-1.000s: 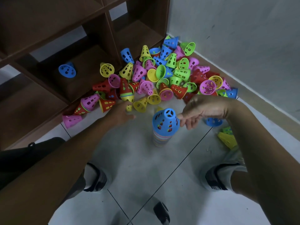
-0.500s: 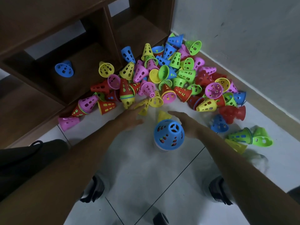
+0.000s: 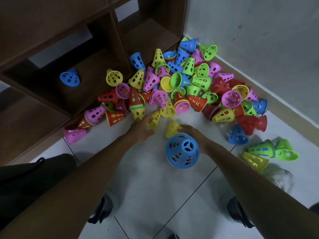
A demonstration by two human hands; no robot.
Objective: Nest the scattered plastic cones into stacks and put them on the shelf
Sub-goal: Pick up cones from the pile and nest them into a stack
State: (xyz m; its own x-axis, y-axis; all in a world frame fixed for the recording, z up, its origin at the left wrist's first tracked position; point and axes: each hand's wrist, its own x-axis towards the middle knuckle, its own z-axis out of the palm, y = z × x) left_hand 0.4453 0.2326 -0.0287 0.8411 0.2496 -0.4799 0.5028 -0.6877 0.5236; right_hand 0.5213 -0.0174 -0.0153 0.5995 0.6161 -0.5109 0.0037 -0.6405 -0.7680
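A heap of perforated plastic cones (image 3: 188, 83) in several colours lies on the floor against the brown shelf (image 3: 96, 54). One blue cone (image 3: 69, 78) sits inside a shelf compartment. A nested stack topped by a blue cone (image 3: 183, 150) stands on the tiles in front of me. My left hand (image 3: 140, 129) grips a yellow cone (image 3: 153, 119) at the heap's near edge. Just behind the stack, my right hand (image 3: 192, 132) curls its fingers over another yellow cone (image 3: 171, 127), partly hidden by the stack.
Loose cones lie to the right: a blue one (image 3: 237, 136), nested green ones (image 3: 262, 149), a green one (image 3: 285, 150) and a yellow one (image 3: 255, 160). The white wall (image 3: 259, 40) closes the corner. My shoes (image 3: 237, 211) stand on the tiles below.
My right hand left the blue-topped stack and went forward and down to a yellow cone behind it. My left hand reached forward onto another yellow cone. The view shifted toward the heap.
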